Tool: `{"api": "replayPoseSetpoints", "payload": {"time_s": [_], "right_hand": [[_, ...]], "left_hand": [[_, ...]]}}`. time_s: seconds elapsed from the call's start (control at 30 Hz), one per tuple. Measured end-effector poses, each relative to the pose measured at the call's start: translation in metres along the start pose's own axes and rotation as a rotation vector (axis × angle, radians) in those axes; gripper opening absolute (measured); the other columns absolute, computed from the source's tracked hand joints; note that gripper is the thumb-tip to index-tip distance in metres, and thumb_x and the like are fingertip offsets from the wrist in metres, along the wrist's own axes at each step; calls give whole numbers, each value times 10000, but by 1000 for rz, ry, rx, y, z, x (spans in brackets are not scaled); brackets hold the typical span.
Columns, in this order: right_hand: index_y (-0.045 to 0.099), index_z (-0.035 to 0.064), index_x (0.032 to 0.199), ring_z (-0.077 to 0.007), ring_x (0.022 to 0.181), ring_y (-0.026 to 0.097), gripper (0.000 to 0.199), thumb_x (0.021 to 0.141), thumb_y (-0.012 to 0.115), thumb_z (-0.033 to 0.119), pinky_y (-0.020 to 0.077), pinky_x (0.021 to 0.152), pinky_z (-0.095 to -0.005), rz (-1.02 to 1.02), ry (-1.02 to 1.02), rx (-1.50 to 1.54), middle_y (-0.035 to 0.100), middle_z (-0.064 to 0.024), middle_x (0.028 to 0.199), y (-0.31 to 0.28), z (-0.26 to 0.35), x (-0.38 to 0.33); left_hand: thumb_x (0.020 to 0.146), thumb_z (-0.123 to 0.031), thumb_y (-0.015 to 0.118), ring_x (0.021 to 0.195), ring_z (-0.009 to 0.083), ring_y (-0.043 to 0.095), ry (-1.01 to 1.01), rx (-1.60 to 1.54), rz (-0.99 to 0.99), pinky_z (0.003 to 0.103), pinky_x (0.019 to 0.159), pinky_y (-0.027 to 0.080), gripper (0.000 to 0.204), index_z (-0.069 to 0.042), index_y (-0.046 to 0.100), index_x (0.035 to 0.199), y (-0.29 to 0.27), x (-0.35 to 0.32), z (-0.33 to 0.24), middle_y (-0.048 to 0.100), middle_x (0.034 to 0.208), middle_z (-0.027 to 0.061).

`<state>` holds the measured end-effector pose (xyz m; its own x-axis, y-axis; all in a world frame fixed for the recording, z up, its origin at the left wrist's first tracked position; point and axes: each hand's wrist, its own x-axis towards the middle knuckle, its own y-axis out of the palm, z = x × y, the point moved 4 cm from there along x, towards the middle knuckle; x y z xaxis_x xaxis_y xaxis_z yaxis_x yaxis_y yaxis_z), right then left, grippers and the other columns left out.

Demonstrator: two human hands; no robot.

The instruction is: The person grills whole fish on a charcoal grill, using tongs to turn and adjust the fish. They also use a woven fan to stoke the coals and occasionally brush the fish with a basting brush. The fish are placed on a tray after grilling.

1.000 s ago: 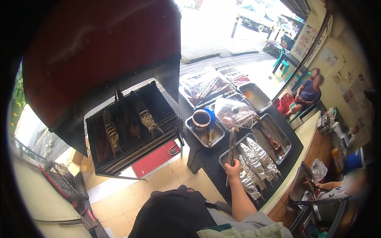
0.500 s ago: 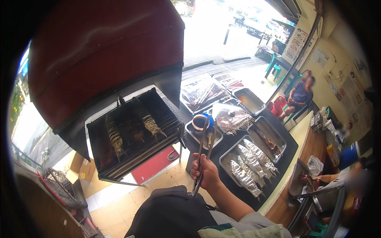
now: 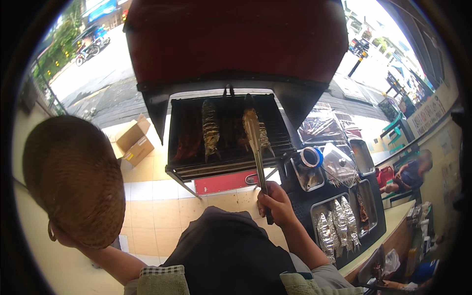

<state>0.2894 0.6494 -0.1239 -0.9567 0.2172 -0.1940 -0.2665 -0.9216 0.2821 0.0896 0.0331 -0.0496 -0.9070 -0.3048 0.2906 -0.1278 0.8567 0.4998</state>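
My left hand [image 3: 66, 238], mostly hidden, is closed on the edge of a large oval brown woven fan [image 3: 78, 182], raised beside me at the left. My right hand [image 3: 278, 203] grips long metal tongs [image 3: 257, 157] near the handle end. They point away from me over the grill [image 3: 231, 169], and their far end overlaps the right-hand fish [image 3: 264, 132]. Whether they touch it I cannot tell. Another grilled fish [image 3: 210, 129], browned toward its near end, lies to the left on the dark grate.
A dark red hood [image 3: 236, 44] rises over the grill. Right of it, a black table bears a tray [image 3: 314, 209] of foil-wrapped fish [image 3: 339, 223], a blue-rimmed container [image 3: 311, 157] and covered trays. A cardboard box [image 3: 135, 142] stands at left. A person [image 3: 412, 172] sits at far right.
My view has swung left, so the grill is now central. The tongs have moved from beside the table to over the right-hand fish. My left hand has come into view with the woven fan.
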Motion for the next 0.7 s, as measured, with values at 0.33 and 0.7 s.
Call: {"api": "replayPoseSetpoints", "payload": {"time_s": [0.33, 0.7], "right_hand": [[583, 67, 911, -125, 512, 552, 324, 1014, 640, 369, 432, 440, -306, 21, 556, -235, 558, -24, 699, 55, -9, 55], [630, 31, 796, -157, 440, 534, 373, 985, 694, 346, 407, 399, -345, 20, 386, -406, 558, -53, 608, 91, -18, 119]], "left_hand": [[914, -168, 798, 1089, 170, 617, -272, 804, 5, 320, 961, 488, 485, 25, 611, 1318, 1, 11, 67, 672, 1184, 84], [1090, -359, 499, 1156, 263, 631, -332, -13, 488, 398, 1008, 509, 451, 9, 610, 1325, 58, -4, 35, 638, 1295, 157]]}}
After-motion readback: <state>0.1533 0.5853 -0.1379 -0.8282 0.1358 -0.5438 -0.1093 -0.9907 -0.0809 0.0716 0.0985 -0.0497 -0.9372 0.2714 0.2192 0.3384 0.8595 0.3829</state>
